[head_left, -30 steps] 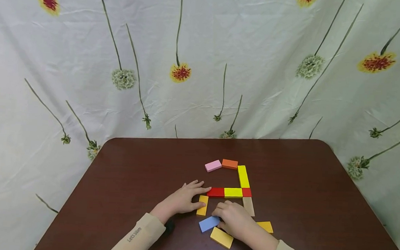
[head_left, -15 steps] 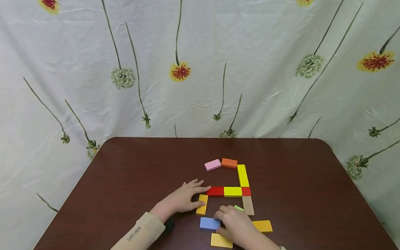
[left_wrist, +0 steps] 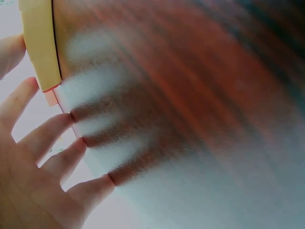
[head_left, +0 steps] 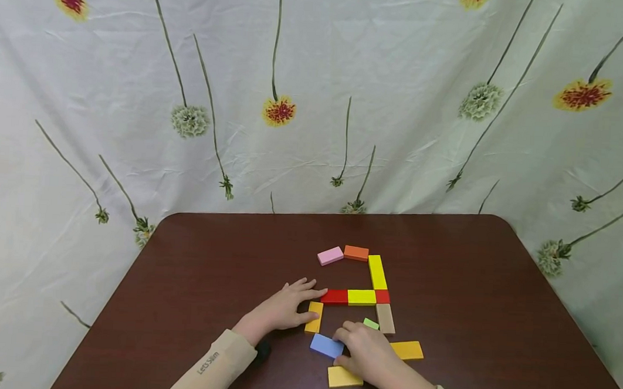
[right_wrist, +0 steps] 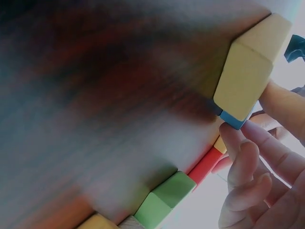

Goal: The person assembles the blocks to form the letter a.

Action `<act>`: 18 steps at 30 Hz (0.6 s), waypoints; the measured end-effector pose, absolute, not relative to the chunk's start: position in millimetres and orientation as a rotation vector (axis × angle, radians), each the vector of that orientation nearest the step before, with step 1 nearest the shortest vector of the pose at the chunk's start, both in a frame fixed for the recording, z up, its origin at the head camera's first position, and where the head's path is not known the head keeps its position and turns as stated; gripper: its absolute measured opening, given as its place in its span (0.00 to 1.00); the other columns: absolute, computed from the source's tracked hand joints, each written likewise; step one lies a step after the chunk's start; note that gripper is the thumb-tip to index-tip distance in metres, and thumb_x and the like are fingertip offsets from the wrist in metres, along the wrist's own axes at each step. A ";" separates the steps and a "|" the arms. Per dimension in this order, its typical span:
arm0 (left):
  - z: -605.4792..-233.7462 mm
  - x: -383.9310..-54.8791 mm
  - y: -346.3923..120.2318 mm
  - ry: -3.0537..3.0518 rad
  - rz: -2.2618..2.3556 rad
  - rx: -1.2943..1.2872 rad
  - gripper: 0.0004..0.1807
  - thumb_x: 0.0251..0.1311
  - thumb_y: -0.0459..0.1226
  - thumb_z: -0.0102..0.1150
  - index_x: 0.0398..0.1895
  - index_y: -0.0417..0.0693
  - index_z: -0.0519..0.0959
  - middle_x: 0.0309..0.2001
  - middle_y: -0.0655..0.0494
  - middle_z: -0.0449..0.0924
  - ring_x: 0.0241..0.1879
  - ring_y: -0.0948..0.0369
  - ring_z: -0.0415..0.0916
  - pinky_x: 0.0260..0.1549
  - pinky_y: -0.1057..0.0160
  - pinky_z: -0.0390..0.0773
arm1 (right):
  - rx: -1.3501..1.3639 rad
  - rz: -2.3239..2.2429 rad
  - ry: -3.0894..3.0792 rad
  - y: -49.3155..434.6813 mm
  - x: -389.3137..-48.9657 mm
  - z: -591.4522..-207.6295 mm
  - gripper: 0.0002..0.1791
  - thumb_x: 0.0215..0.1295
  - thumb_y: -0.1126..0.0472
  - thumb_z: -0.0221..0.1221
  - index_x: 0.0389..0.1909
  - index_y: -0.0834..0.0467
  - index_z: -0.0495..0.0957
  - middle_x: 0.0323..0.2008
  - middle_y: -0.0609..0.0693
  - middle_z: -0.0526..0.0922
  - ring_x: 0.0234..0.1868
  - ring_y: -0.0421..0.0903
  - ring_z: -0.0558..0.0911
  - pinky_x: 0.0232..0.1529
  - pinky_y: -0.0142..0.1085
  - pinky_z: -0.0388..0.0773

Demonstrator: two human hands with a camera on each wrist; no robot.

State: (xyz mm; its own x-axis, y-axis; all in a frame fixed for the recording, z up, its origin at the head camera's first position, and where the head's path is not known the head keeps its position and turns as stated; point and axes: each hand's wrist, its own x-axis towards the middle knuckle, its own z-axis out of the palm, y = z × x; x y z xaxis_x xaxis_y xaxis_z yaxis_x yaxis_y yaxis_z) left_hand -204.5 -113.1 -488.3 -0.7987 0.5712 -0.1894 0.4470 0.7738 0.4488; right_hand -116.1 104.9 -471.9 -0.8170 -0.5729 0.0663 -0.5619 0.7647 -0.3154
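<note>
My left hand (head_left: 281, 306) lies spread on the table, its thumb touching a yellow-orange block (head_left: 313, 324) and its index fingertip at the left end of a red block (head_left: 335, 297). With thumb and fingers, my right hand (head_left: 369, 350) pinches the right end of a blue block (head_left: 325, 345), which lies slanted below the yellow-orange one. That hand covers part of the blue block; in the right wrist view, only a sliver of blue block (right_wrist: 232, 119) shows behind a pale yellow block (right_wrist: 245, 78). The same pale yellow block (head_left: 345, 378) lies under the right thumb's side in the head view.
A yellow block (head_left: 361, 297), small red block (head_left: 382, 296), upright yellow block (head_left: 377, 272) and tan block (head_left: 385, 319) adjoin. Orange block (head_left: 356, 253) and pink block (head_left: 330, 255) lie behind. A green block (head_left: 370, 324) and another yellow-orange block (head_left: 408, 350) flank the right hand.
The blue block has turned clockwise under my right hand, and the pale yellow block has swung nearly level. My right hand has shifted slightly nearer, uncovering the green block. The left hand stays put.
</note>
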 end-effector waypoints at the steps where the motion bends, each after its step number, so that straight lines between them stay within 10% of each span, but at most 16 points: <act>1: -488.2 -204.6 -113.1 2.652 0.556 0.784 0.32 0.63 0.49 0.61 0.71 0.58 0.69 0.73 0.45 0.63 0.75 0.43 0.53 0.69 0.33 0.54 | -0.939 -0.510 2.918 105.0 -116.0 -472.2 0.16 0.48 0.54 0.75 0.37 0.55 0.84 0.32 0.44 0.81 0.31 0.38 0.78 0.34 0.32 0.79; 18: -486.3 -205.2 -113.8 2.640 0.566 0.797 0.32 0.64 0.49 0.60 0.71 0.57 0.69 0.73 0.44 0.63 0.75 0.42 0.53 0.68 0.32 0.54 | -0.867 -0.573 2.900 101.0 -111.9 -472.9 0.18 0.48 0.50 0.75 0.35 0.55 0.83 0.30 0.43 0.80 0.29 0.35 0.76 0.29 0.30 0.76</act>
State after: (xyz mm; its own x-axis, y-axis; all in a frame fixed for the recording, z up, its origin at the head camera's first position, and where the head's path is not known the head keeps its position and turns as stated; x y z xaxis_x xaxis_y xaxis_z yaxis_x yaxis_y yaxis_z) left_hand -205.2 -113.8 -486.3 -0.7912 0.5815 -0.1893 0.4527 0.7651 0.4579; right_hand -111.9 101.0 -472.9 -0.8399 -0.5407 0.0470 -0.5179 0.7727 -0.3671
